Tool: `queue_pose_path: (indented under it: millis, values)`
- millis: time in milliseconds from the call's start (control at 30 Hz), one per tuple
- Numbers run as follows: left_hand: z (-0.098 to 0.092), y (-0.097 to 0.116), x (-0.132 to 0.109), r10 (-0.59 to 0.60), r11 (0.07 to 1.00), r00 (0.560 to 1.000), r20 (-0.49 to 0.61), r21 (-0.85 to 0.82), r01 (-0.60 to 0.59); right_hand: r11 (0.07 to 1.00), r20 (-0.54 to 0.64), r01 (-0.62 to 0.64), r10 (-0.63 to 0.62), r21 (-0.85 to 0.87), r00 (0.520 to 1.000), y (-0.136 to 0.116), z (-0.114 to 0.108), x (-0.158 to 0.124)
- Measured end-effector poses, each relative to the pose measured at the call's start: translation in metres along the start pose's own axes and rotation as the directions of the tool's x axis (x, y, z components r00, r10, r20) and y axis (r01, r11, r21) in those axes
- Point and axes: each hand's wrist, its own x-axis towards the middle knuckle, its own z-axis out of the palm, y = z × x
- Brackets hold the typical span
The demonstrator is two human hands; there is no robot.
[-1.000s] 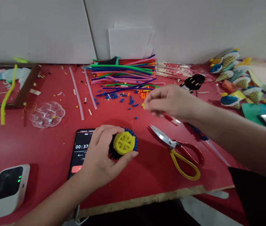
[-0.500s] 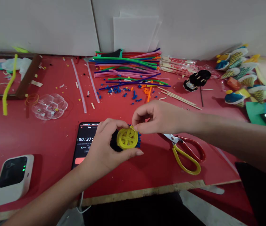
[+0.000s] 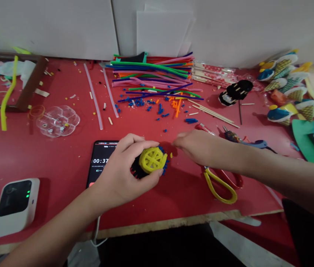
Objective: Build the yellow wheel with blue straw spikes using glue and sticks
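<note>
My left hand is closed around a small fuzzy pipe-cleaner piece, gripped between thumb and fingers above the red table. Its top is a yellow ring with crossed spokes inside, and blue and black tufts show around its side. To the right, my right hand is apart from it, palm down with fingers drawn together. Whatever its fingertips may hold is hidden. A tiny yellow scrap shows between the piece and my right hand. Red-and-yellow-handled scissors lie partly under my right forearm.
Behind my left wrist lies a phone; a white device sits farther left. Pipe cleaners are heaped at the back, with blue scraps before them. A black fuzzy figure and a blue-handled tool are at right.
My right hand has left the yellow ring and moved to the right. My left hand still holds the piece, now slightly turned. The view has shifted a little, showing the blue-handled tool.
</note>
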Motion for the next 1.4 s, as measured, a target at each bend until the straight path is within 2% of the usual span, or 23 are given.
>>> queue_pose_path:
  millis: [67, 133, 167, 233, 300, 367, 500, 667, 833, 900, 1033, 1167, 1400]
  values:
    - [-0.002, -0.002, 0.001, 0.045, 0.998, 0.999, -0.004, 0.054, -0.044, 1.0, -0.103, 0.025, -0.023, 0.012, 0.994, -0.001, -0.005, -0.008]
    - [-0.005, -0.005, 0.002, 0.075, 0.993, 0.997, 0.005, 0.088, -0.075, 0.991, -0.248, 0.12, -0.104, 0.051, 0.963, -0.004, -0.014, -0.015]
    - [-0.006, -0.006, 0.003, 0.08, 0.993, 0.997, 0.02, 0.09, -0.081, 0.977, -0.328, 0.199, -0.165, 0.073, 0.93, -0.006, -0.018, -0.019]
    - [-0.006, -0.007, 0.003, 0.084, 0.994, 0.995, 0.045, 0.069, -0.087, 0.92, -0.468, 0.381, -0.299, 0.089, 0.831, -0.01, -0.024, -0.024]
    - [-0.006, -0.007, 0.002, 0.09, 0.995, 0.994, 0.06, 0.038, -0.092, 0.857, -0.543, 0.511, -0.401, 0.063, 0.738, -0.013, -0.025, -0.027]
    - [-0.005, -0.007, 0.002, 0.103, 0.995, 0.993, 0.06, 0.011, -0.104, 0.833, -0.574, 0.553, -0.443, 0.02, 0.688, -0.015, -0.023, -0.028]
    - [-0.002, -0.005, 0.002, 0.141, 0.988, 0.99, -0.007, 0.06, -0.14, 0.856, -0.615, 0.51, -0.446, -0.082, 0.65, -0.017, -0.019, -0.025]
    - [0.006, -0.002, 0.001, 0.225, 0.958, 0.97, -0.093, 0.204, -0.203, 0.868, -0.593, 0.468, -0.468, -0.167, 0.655, -0.017, -0.019, -0.023]
    - [0.008, 0.001, 0.0, 0.249, 0.952, 0.961, -0.117, 0.21, -0.221, 0.839, -0.597, 0.49, -0.523, -0.236, 0.609, -0.019, -0.019, -0.021]
    - [0.008, 0.003, 0.0, 0.232, 0.957, 0.966, -0.118, 0.204, -0.205, 0.832, -0.576, 0.482, -0.544, -0.275, 0.61, -0.02, -0.02, -0.02]
    - [0.008, 0.003, 0.0, 0.182, 0.971, 0.978, -0.097, 0.172, -0.164, 0.83, -0.519, 0.445, -0.557, -0.335, 0.648, -0.021, -0.026, -0.018]
    - [0.008, 0.002, -0.001, 0.177, 0.977, 0.98, -0.093, 0.14, -0.163, 0.816, -0.471, 0.476, -0.578, -0.328, 0.667, -0.022, -0.034, -0.015]
    - [0.007, 0.0, 0.0, 0.153, 0.982, 0.984, -0.091, 0.124, -0.142, 0.878, -0.476, 0.465, -0.46, -0.116, 0.75, -0.018, -0.04, -0.011]
